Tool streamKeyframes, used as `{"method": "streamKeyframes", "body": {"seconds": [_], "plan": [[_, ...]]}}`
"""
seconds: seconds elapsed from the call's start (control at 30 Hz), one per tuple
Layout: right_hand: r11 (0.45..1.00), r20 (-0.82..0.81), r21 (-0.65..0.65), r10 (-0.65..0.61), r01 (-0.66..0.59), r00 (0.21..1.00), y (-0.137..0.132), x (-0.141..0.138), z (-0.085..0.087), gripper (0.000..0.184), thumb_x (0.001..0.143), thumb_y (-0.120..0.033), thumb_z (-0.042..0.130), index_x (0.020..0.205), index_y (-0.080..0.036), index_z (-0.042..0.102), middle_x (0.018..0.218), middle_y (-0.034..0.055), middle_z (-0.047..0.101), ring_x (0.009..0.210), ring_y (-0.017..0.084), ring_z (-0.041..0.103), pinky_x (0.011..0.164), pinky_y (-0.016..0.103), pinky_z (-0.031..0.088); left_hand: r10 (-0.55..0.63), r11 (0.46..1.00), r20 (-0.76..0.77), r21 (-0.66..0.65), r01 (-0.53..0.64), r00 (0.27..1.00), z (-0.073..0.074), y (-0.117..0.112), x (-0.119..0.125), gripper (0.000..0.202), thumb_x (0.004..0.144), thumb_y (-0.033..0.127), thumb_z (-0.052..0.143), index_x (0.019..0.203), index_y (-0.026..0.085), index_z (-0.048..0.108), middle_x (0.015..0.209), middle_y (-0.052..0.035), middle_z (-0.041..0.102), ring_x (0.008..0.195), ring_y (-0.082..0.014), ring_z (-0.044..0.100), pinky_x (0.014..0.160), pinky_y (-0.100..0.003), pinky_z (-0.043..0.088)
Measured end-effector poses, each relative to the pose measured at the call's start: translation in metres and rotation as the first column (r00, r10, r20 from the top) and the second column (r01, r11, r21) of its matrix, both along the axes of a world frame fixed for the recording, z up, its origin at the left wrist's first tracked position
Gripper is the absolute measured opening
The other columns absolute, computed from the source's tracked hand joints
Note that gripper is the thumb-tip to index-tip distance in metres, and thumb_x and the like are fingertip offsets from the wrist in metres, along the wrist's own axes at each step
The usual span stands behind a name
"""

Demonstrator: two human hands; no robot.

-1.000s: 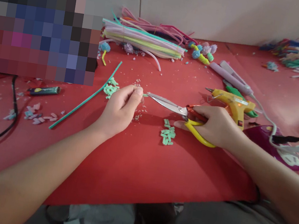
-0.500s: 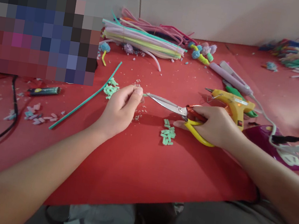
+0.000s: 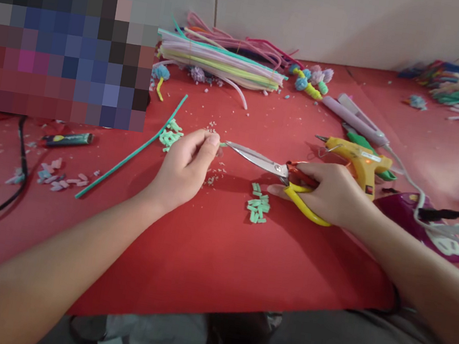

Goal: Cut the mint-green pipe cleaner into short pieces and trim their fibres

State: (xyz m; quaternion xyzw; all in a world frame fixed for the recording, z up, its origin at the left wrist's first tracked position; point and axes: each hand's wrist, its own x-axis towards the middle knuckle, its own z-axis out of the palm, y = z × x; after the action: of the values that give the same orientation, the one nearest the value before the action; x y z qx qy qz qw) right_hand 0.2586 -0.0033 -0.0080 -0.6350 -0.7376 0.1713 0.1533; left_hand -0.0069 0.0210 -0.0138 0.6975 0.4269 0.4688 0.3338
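Between the thumb and fingers of my left hand is a tiny pale green piece of pipe cleaner, mostly hidden by the fingertips. My right hand grips scissors with orange and yellow handles. Their blades look nearly closed, tips pointing left at the green piece; whether they touch it I cannot tell. Below the blades lies a pile of short green pipe cleaner pieces. Another pile of green bits sits just behind my left hand, beside a long teal pipe cleaner.
A yellow glue gun and a lilac hair straightener with cords lie to the right, near a purple packet. Bundled pipe cleaners line the back. At left are a dark tube, pink-blue scraps and a black cable.
The scissor tips sit very slightly higher than before. Both hands keep nearly the same place and the piles look unchanged.
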Motion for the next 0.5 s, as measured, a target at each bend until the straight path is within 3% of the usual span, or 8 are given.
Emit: {"method": "streamKeyframes", "body": {"seconds": [0.3,0.5], "plan": [[1.000,0.017,0.012,0.005,-0.005,1.000,0.0012,-0.0012,0.0000,0.071,0.069,-0.084,0.066,0.060,-0.022,0.033,0.057,-0.0040,0.033,0.059,0.012,0.028,0.057,0.032,0.024,-0.006,1.000,0.005,-0.013,0.006,1.000,-0.0014,0.0003,0.0002,0.035,0.102,0.036,0.051,0.070,0.021,0.047,0.059,0.0024,0.042,0.053,-0.0106,0.039,0.046,-0.027,0.032],[1.000,-0.007,0.012,-0.021,0.021,1.000,0.0013,-0.0006,-0.0010,0.074,0.065,-0.086,0.065,0.059,-0.021,0.030,0.057,-0.0048,0.027,0.058,0.011,0.026,0.055,0.030,0.023,-0.003,1.000,0.004,-0.002,0.003,1.000,-0.0025,0.0010,0.0005,0.031,0.102,0.031,0.050,0.072,0.020,0.051,0.060,0.0026,0.041,0.054,-0.0103,0.040,0.047,-0.027,0.033]]}}
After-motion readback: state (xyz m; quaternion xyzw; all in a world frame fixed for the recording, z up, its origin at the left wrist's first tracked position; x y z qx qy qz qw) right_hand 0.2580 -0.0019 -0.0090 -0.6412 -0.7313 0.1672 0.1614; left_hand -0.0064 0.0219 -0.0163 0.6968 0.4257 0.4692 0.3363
